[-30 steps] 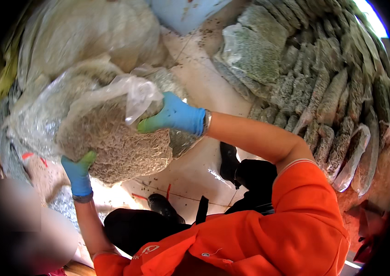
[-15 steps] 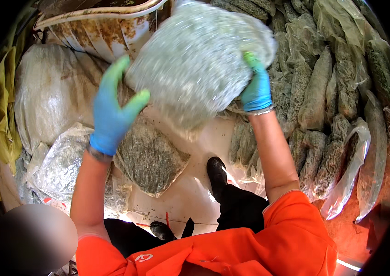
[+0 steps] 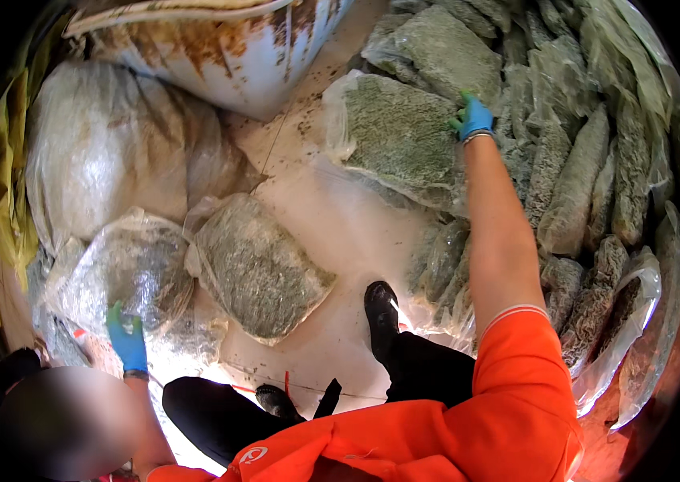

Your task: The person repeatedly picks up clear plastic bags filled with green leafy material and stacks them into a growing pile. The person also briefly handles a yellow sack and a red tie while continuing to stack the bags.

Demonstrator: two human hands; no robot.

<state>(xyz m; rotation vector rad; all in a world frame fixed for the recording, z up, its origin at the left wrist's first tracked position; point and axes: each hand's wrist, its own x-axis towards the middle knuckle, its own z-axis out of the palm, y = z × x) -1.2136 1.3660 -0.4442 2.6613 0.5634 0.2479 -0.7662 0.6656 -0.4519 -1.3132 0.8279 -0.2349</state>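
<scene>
My right hand [image 3: 474, 118], in a blue glove with green fingertips, reaches far out at the right edge of a clear plastic bag packed with greyish-green flaky material [image 3: 404, 140]. That flat bag lies on the stack at the upper right; the fingertips are apart and touch or nearly touch its edge. At the lower left, my left hand [image 3: 127, 345], gloved alike, is open with its fingers apart. It is beside a shiny clear bag with dark contents [image 3: 135, 265]; whether it touches that bag I cannot tell. Another filled bag [image 3: 264, 269] lies on the floor between my arms.
A large rust-stained white tub [image 3: 228, 60] stands at the top left. Below it sits a big cloudy plastic bundle [image 3: 107, 153]. Several long filled bags [image 3: 577, 181] are stacked along the right. Yellow sheeting [image 3: 3, 177] hangs at the far left. Pale floor [image 3: 332, 225] shows in the middle.
The flat bag went from my raised right hand onto the upper-right stack. My right arm stretched farther out. My left hand dropped back toward the lower left.
</scene>
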